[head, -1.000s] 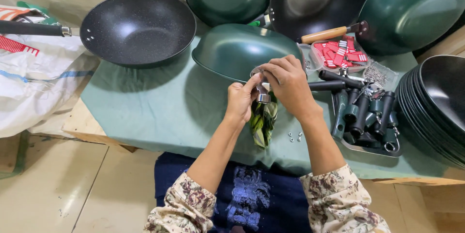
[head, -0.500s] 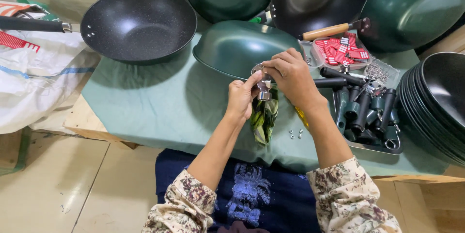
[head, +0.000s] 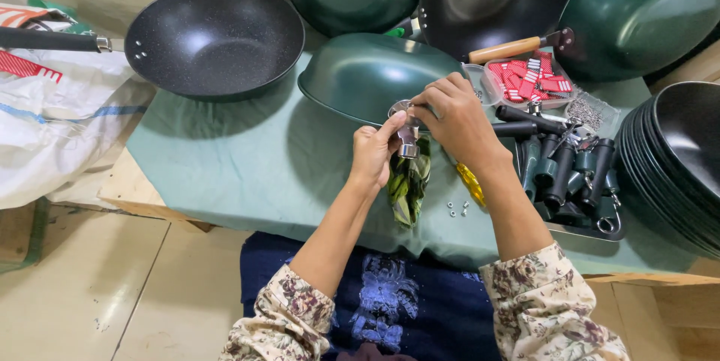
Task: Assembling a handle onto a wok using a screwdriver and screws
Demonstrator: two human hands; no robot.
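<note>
Green wok [head: 375, 76] upturned; metal fitting [head: 407, 132] at rim.

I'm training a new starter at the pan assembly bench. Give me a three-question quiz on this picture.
1. True or false: the green pan under the hands lies upside down.
2. The left hand grips: A) the metal handle fitting B) a red packet C) the yellow tool.
3. Fill in: the black handles lie in a tray beside the ___ hand.

Key: 1 true; 2 A; 3 right.
</note>
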